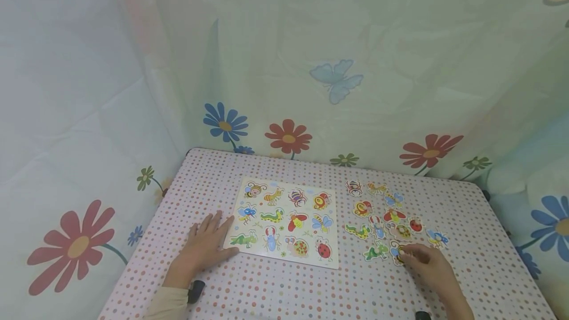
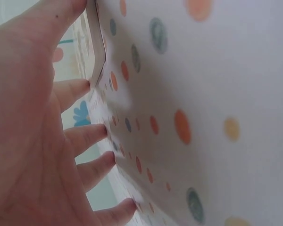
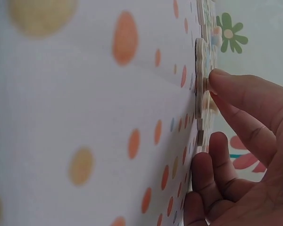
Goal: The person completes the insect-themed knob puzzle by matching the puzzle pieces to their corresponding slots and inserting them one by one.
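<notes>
A flat puzzle board (image 1: 284,226) printed with colourful insects lies on the table. My left hand (image 1: 204,243) rests beside its left edge, fingers spread; in the left wrist view, the thumb and a fingertip (image 2: 80,87) touch or nearly touch the board's edge. To the right of the board, my right hand (image 1: 428,265) pinches a small knob on the bee puzzle piece (image 1: 395,251) between thumb and index finger. That piece still lies at table level, partly hidden by the fingers. Its thin wooden edge (image 3: 199,80) shows in the right wrist view.
Several other insect pieces lie near the right hand, among them a green grasshopper (image 1: 376,251), a caterpillar (image 1: 357,231), a ladybug (image 1: 416,224) and a blue mosquito (image 1: 437,237). A dotted cloth (image 1: 284,293) covers the table. Flower-printed curtains (image 1: 266,63) hang behind it.
</notes>
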`<state>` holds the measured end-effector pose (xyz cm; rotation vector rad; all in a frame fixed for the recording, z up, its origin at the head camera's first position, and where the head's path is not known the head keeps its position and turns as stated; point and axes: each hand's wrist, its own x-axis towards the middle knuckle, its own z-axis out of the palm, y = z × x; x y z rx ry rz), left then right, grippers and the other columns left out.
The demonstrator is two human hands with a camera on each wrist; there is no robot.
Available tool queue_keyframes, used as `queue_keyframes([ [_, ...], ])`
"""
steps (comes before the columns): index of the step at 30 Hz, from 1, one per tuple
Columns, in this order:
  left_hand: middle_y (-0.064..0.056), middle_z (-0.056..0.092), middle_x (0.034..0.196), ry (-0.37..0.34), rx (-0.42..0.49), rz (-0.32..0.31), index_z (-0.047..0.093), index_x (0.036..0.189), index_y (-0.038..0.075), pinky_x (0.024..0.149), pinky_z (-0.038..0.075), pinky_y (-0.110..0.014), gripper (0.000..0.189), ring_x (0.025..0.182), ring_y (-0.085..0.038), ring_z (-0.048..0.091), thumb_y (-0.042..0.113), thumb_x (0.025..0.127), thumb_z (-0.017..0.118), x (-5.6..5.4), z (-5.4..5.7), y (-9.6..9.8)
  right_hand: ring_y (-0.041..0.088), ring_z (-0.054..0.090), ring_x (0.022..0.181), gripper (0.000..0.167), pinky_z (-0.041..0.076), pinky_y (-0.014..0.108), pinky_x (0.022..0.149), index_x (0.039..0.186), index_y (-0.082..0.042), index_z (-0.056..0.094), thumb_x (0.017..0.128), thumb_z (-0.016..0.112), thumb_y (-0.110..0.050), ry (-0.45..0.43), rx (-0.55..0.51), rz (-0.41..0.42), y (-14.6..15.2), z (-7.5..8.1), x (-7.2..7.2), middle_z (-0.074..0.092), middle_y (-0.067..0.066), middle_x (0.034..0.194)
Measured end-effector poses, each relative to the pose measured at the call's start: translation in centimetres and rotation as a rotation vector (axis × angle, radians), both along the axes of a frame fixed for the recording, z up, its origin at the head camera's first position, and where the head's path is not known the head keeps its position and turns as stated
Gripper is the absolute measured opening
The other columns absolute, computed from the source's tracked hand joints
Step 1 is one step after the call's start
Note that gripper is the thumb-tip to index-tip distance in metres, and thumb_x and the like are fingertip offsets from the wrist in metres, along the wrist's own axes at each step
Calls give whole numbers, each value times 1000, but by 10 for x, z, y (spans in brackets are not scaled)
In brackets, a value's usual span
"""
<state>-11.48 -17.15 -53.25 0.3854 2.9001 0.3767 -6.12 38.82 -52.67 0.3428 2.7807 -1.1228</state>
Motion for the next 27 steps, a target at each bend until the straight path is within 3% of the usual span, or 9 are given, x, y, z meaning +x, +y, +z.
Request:
queue_keyframes([
  [12,-17,20,164,4,-1,4,33,158,22,113,11,-72,90,148,-44,16,69,87,61,-1,-3,0,51,55,117,31,44,68,93,111,2,71,91,74,-22,12,41,8,-4,2,-2,63,28,122],
  [17,-16,20,164,2,15,17,33,158,23,110,8,-76,90,148,-45,15,69,86,61,0,-2,1,35,64,100,23,51,57,86,106,0,73,91,74,-17,30,71,19,-6,4,-2,69,21,112],
  [27,-17,19,164,-2,-5,20,33,158,23,110,7,-76,89,148,-47,13,69,87,61,1,0,1,17,56,79,24,48,32,71,106,1,72,92,75,-18,50,80,25,-8,8,-1,70,12,102],
])
